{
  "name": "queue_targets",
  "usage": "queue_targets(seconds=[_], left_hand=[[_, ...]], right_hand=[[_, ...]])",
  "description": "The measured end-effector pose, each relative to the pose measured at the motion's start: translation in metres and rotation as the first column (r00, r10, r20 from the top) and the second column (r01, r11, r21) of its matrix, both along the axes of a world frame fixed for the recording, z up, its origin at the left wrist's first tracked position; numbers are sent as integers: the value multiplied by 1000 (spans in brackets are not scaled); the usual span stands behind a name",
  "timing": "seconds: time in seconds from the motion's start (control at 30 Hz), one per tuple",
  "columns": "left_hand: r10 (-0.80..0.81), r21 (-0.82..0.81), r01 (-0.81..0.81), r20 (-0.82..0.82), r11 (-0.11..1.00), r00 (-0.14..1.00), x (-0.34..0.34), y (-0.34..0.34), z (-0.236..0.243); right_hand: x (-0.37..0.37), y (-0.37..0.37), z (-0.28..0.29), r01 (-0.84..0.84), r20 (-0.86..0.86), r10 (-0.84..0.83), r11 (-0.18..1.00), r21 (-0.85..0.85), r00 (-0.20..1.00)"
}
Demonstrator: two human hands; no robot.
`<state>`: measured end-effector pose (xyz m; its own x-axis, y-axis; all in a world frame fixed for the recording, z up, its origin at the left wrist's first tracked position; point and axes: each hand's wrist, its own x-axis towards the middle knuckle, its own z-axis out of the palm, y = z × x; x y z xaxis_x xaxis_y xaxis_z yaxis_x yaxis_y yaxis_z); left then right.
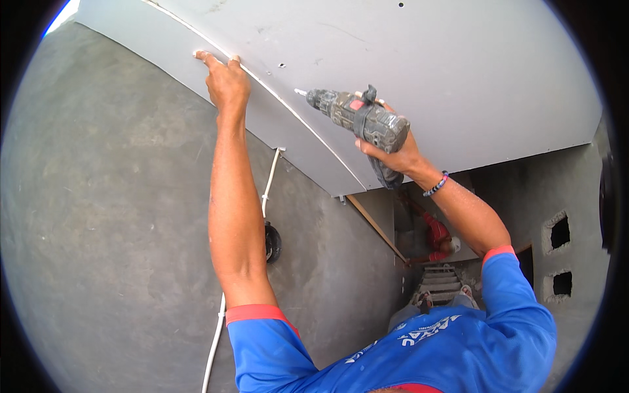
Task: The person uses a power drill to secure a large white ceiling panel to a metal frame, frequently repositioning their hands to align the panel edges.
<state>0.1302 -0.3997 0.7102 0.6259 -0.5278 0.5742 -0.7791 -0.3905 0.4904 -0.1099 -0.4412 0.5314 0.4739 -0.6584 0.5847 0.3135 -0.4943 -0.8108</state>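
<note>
Since your left hand [227,84] has its fingers spread against the narrow strip [282,124], I'd keep the drill [377,130] square to the big panel [452,78] and lean in evenly with the right hand [404,154] gripping it. Drill's up by the panel, just right of the seam [293,112], all dusty and scuffed, dark grey with a red patch.

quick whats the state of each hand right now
Left hand: open, touching the narrow grey panel.
Right hand: closed, holding the drill.
</note>
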Motion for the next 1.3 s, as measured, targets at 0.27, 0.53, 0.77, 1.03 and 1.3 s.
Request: queue_targets(seconds=[0.27, 0.53, 0.77, 1.03, 1.3], left_hand=[[18, 39, -21, 75, 999, 997, -5, 0, -1], [23, 55, -28, 90, 998, 996, 5, 1, 0], [-19, 31, 18, 41, 999, 999, 0, 8, 2], [-45, -5, 46, 144, 999, 989, 13, 6, -5], [-81, 14, 80, 183, 997, 980, 16, 9, -10]], right_hand=[[25, 9, -9, -82, 95, 70, 988, 128, 993], [61, -24, 58, -472, 504, 308, 849, 237, 807], [109, -60, 153, -554, 555, 462, 833, -2, 692], [153, -51, 213, -540, 481, 448, 839, 64, 754], [150, -42, 226, -549, 382, 497, 835, 33, 779]])
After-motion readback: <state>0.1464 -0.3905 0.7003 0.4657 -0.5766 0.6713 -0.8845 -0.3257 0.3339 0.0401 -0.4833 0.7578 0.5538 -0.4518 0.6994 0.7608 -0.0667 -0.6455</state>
